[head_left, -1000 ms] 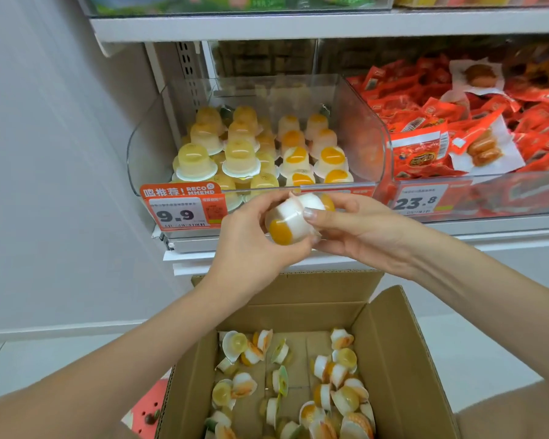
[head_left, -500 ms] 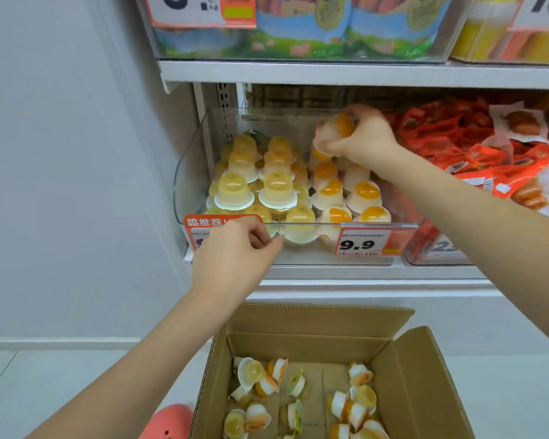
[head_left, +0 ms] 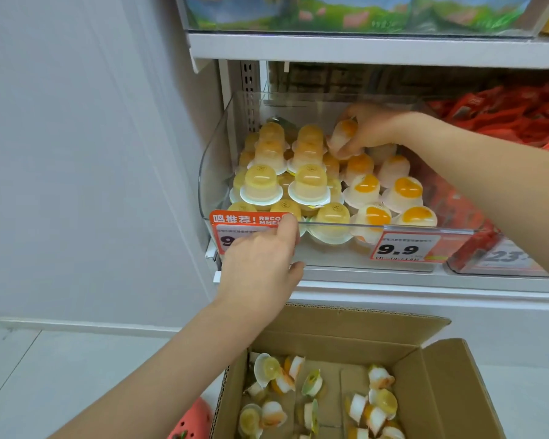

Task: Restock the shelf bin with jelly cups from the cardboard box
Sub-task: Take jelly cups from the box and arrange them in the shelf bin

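In the upper middle of the frame the right hand [head_left: 373, 128] pinches a jelly cup [head_left: 343, 136] above the back rows of the clear shelf bin [head_left: 213, 172]; it looks light, slick and squashy, best held by the dome sides; the left hand [head_left: 260, 258] clamps the bin's front lip beside the price tag [head_left: 404, 248]; stacked cups crowd the landing spot; more lie in the cardboard box [head_left: 441, 391], bottom of frame.
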Motion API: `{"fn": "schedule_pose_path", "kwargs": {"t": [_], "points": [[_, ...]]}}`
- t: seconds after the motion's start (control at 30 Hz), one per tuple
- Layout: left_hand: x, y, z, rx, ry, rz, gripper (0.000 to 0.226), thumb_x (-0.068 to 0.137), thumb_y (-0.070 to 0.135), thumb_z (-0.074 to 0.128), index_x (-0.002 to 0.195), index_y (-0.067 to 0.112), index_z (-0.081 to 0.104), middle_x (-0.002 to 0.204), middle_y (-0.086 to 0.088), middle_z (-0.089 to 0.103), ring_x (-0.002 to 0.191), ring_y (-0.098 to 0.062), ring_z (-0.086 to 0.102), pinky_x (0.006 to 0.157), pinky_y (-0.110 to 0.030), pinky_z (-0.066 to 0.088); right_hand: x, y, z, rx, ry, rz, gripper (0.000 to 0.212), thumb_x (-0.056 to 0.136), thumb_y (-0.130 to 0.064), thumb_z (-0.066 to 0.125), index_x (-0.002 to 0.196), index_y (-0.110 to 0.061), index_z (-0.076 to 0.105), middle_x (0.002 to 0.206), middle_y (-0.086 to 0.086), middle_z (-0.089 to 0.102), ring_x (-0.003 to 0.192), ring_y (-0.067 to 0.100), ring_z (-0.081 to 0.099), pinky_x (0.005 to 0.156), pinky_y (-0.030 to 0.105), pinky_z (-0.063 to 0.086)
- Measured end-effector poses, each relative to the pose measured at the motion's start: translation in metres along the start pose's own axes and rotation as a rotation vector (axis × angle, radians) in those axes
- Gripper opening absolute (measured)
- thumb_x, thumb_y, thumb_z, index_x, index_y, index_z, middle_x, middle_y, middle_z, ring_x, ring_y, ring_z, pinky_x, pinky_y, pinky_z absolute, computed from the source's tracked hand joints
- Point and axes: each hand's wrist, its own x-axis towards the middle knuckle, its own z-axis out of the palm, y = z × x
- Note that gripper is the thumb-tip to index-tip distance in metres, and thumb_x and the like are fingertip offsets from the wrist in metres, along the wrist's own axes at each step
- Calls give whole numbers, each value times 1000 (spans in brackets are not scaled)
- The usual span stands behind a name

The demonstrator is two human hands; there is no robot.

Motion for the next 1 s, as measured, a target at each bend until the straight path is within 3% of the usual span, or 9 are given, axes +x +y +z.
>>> {"fn": "schedule_pose_path", "kwargs": {"t": [0.17, 0.27, 0.33, 0.47, 0.53, 0.6, 0.67, 0.83, 1.0], "points": [[2, 1, 4, 46, 12, 0, 26, 87, 31, 59, 101, 20, 40, 92, 7, 65, 83, -20, 63, 63, -30, 47, 5, -5, 2, -76, -72, -1, 37, 77, -29, 74, 109, -17, 60, 100, 6, 64, 86, 26, 61, 71, 37, 53], [1, 2, 3, 44, 7, 9, 26, 87, 32, 59, 102, 20, 41, 93, 6, 65, 84, -20, 64, 64, -31, 46, 0, -1, 0, -104, -61, 12, 66, 78, -30, 75, 136, -18, 46, 131, 11, 54, 112, 31, 55, 89, 41, 49], [-2, 3, 0, 6, 14, 36, 22, 88, 32, 59, 100, 20, 45, 93, 5, 66, 85, -21, 63, 65, -32, 46, -20, 1, -1, -8, 83, 6, 74, 81, -23, 73, 144, -16, 37, 142, 11, 46, 124, 31, 48, 97, 37, 44], [-11, 12, 4, -39, -5, 173, 18, 90, 37, 54, 97, 21, 50, 93, 5, 65, 85, -22, 62, 64, -32, 48, -106, 2, 12, 198, 520, -211, 33, 85, -8, 60, 117, -12, 63, 110, 4, 66, 100, 17, 60, 88, 24, 47], [-21, 16, 20, 39, -130, 245, 21, 93, 38, 50, 103, 20, 49, 100, 4, 65, 90, -23, 61, 67, -31, 46, -160, 3, 30, 185, 555, -327, 25, 84, -3, 57, 106, -11, 66, 95, 0, 64, 88, 10, 54, 80, 11, 40], [-35, 14, 45, 170, -296, 309, 23, 95, 33, 47, 112, 18, 46, 105, 2, 63, 95, -23, 60, 68, -30, 40, -208, 9, 58, 172, 522, -405, 19, 84, 0, 56, 99, -8, 66, 89, 1, 61, 86, 10, 49, 79, 11, 36], [-52, 8, 73, 260, -477, 354, 24, 95, 24, 48, 117, 15, 46, 106, -2, 61, 98, -24, 58, 72, -31, 39, -244, 18, 94, 171, 354, -439, 16, 86, -1, 55, 96, -8, 65, 88, 1, 61, 88, 11, 49, 81, 17, 38], [-101, -9, 163, 440, -917, 450, 41, 87, -1, 51, 125, 13, 46, 118, -7, 55, 111, -26, 52, 90, -36, 40, -283, 55, 203, -17, -380, -266, 24, 94, -14, 49, 115, -21, 57, 107, -4, 58, 106, 12, 52, 88, 30, 46], [-135, -5, 241, 439, -1092, 505, 55, 86, -8, 50, 137, 10, 42, 135, -11, 47, 124, -28, 44, 100, -38, 37, -276, 80, 296, -204, -739, -111, 32, 91, -4, 44, 121, -14, 52, 115, 7, 55, 104, 25, 55, 78, 35, 50]]}}
